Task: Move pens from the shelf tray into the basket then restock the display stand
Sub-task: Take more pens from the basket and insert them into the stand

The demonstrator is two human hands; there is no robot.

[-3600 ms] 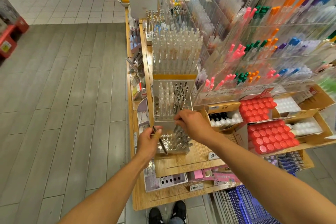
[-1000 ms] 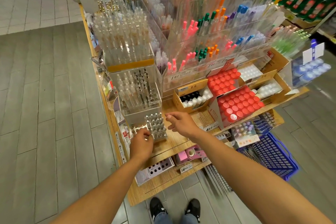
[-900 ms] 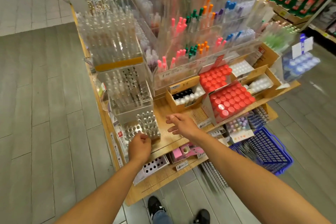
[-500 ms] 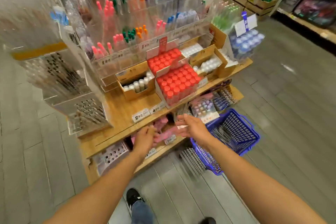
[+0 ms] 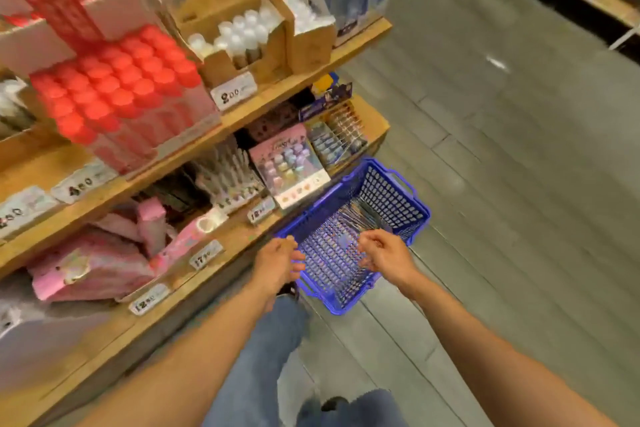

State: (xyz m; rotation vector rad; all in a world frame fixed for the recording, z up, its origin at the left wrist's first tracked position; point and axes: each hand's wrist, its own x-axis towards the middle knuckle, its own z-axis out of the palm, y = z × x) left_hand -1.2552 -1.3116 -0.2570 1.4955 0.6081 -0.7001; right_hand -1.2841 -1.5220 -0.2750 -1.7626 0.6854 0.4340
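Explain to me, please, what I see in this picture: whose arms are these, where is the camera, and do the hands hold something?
There is no machine here. A person wears one camera on the head, so you look down along their own two bare arms. The left hand and the right hand reach over a blue basket that stands on the floor beside wooden shelves. Thin pens lie inside the basket. The fingers of both hands look loosely curled and seem to hold nothing, though the picture is blurred. On the shelves stand red-capped tubes, white-capped tubes and pink boxes.
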